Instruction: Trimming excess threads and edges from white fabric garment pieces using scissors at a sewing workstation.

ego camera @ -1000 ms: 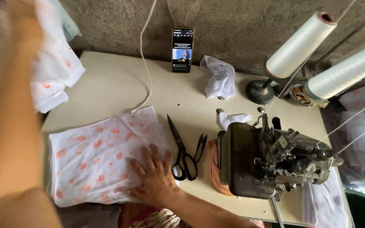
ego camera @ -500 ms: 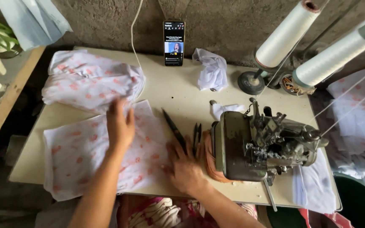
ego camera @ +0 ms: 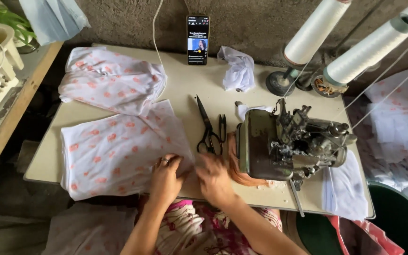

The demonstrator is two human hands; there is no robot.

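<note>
What moved: half a second ago the left hand lay high on the cloth; now it is down at the near edge, beside the right hand. The right hand has slid a little left, off the scissors' handles.
Left hand [ego camera: 165, 177]: flat, fingers spread, pressing on the near right corner of the cloth; it grips nothing.
Right hand [ego camera: 215, 178]: blurred, lying at the cloth's right edge just beside the left hand; I cannot tell if it pinches the cloth or only rests there.
Flat cloth: the white cotton cloth with small orange flowers [ego camera: 119, 151] lies spread on the table. Its long side runs from 9 o'clock to 3 o'clock. Most of it lies at 10 o'clock from the left hand, which is the nearer hand.
Sewing machine: the old grey metal sewing machine [ego camera: 289, 144] sits at 2 o'clock from the right hand, near it.
Scissors: black metal scissors [ego camera: 207, 126] lie at 12 o'clock from the right hand, tips pointing away.
Table: the pale cream table [ego camera: 185, 89] holds all of this.
Heap: a loose pile of the same flowered cloth [ego camera: 112, 80] lies farther back, at 11 o'clock.
Far edge: a black phone [ego camera: 198, 33] stands against the wall, with a crumpled white rag [ego camera: 238, 71] next to it.
Thread: tall white thread cones [ego camera: 315, 30] stand at 1 o'clock.
Counts: two hands, one flat cloth, one heap, one pair of scissors, one machine, one phone, two cones in view.
</note>
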